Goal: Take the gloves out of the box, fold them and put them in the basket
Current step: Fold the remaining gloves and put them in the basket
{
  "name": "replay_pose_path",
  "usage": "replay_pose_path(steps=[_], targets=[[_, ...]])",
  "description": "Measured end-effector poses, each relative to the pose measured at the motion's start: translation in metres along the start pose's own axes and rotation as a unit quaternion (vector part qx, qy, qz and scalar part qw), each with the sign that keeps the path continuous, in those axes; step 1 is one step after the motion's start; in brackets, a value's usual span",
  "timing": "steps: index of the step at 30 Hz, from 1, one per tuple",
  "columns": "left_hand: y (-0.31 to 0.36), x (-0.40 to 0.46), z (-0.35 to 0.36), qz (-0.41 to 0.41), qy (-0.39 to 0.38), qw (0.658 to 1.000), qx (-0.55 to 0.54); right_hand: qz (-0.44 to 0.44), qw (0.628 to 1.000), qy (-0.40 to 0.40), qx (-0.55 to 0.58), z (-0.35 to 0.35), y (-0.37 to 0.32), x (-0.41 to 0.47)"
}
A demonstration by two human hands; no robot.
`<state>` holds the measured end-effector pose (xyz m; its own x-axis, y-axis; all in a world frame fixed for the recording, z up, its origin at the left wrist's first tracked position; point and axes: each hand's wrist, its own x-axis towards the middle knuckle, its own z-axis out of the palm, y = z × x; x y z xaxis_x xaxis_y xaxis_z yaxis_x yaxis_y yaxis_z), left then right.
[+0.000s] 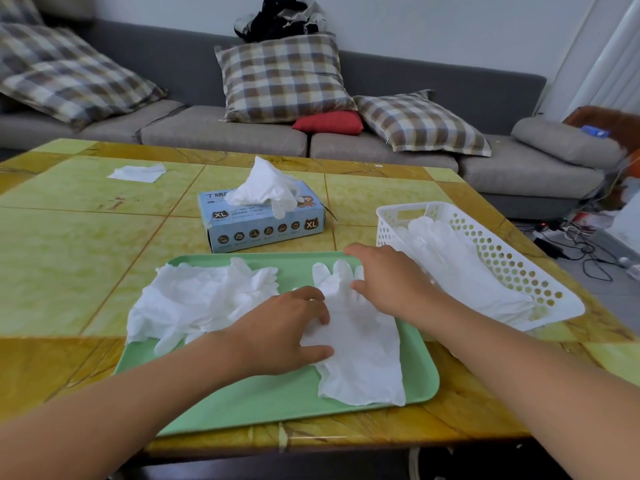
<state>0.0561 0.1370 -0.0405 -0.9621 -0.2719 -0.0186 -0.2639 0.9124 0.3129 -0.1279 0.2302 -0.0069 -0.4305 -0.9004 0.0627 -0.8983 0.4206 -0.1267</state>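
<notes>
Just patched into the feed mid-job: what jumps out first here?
Both hands, left and right, press a white glove flat on the green tray at the near table edge. A loose glove heap lies on the tray's left; the white basket to the right holds gloves, and the blue box stands behind.

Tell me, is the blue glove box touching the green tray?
Apart. The head view shows a thin strip of yellow table between the blue glove box and the far rim of the green tray.
</notes>
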Motion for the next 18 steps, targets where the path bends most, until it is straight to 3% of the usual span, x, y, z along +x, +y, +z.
replay_pose_path(steps=[2,4,7,13,18], targets=[[-0.001,0.0,0.0,0.006,-0.008,1.0,-0.008,0.031,0.997,-0.015,0.062,0.007,0.001,0.014],[-0.002,0.001,0.001,0.014,-0.019,1.0,0.002,0.047,0.994,0.02,0.093,0.01,0.002,0.024],[-0.001,0.001,0.004,0.022,-0.029,0.998,0.043,0.012,0.989,0.065,0.131,0.008,-0.009,0.03],[-0.002,0.002,0.007,0.03,-0.025,0.996,0.078,-0.004,0.996,-0.094,0.001,0.004,-0.021,0.039],[-0.003,0.002,0.011,0.032,-0.039,0.995,0.084,0.008,0.998,-0.067,-0.008,0.004,-0.021,0.05]])
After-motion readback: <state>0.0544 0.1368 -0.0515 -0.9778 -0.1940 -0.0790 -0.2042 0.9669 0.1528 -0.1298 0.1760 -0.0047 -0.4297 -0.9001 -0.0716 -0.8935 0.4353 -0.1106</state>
